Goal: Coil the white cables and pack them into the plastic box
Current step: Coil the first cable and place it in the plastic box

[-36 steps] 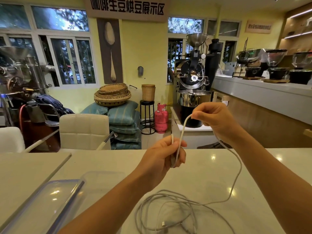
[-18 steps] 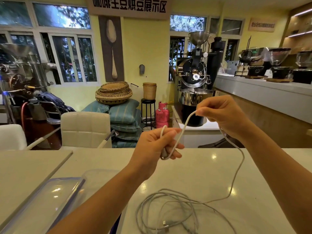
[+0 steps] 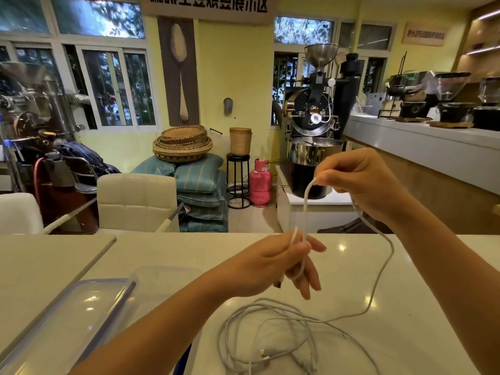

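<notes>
My left hand (image 3: 281,262) grips one end of a white cable (image 3: 305,209) above the white table, with a short loop folded in its fingers. Up and to the right, my right hand (image 3: 359,180) pinches the same cable. From there it hangs down in a long curve (image 3: 384,269) to a loose tangle of white cables (image 3: 273,339) lying on the table in front of me. The clear plastic box (image 3: 165,277) sits at the left, behind my left forearm. Its blue-rimmed lid (image 3: 67,320) lies beside it.
A white table top (image 3: 422,307) spans the foreground. Behind it stand two cream chairs (image 3: 136,201), stacked cushions with woven baskets, a pink gas cylinder (image 3: 260,182) and a coffee roaster (image 3: 313,125). A counter with grinders runs along the right.
My left hand has turned and its fingers have opened out downward with a cable loop across them. The right hand stays raised, holding the cable taut above it.
</notes>
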`<state>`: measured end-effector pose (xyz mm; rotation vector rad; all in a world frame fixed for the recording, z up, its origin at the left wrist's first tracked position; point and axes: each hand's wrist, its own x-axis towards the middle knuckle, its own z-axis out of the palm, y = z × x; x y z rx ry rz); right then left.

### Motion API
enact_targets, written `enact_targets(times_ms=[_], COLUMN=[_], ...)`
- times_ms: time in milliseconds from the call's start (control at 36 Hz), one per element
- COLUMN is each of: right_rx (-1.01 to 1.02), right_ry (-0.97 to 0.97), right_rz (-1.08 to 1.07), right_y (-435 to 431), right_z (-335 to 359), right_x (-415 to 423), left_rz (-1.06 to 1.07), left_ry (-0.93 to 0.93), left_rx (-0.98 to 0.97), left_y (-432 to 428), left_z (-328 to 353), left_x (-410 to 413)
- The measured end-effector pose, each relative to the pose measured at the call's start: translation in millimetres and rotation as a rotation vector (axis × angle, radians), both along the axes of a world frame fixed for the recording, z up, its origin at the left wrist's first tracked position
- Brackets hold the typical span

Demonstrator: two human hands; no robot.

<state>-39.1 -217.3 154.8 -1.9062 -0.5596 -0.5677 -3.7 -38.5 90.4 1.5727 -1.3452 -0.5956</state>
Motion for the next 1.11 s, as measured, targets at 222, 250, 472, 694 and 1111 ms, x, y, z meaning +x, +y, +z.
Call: enact_targets(times_ms=[222,250,472,694,1111], right_rx=[0.178,0.208,0.404,-0.180,-0.852], right_ry=[0.119,0.162,0.549,0.806,0.254], right_rz=[0.052,0.026,0.010,-0.011,-0.306], right_y=[21,24,51,47,43], right_z=[-21,-28,-85,-91,-6], right_x=[22,27,20,11,-29], left_rz=[-0.175,-0.162,0.100,0.291,0.247], left_ry=[0.057,0.041,0.027,0.114,-0.081], left_rx=[0.003,-0.023,-0.128,-0.117,0.252], left_y=[-2,-2,-7,-5,10], left_z=[10,12,21,12,-19], left_x=[-11,-10,12,45,44])
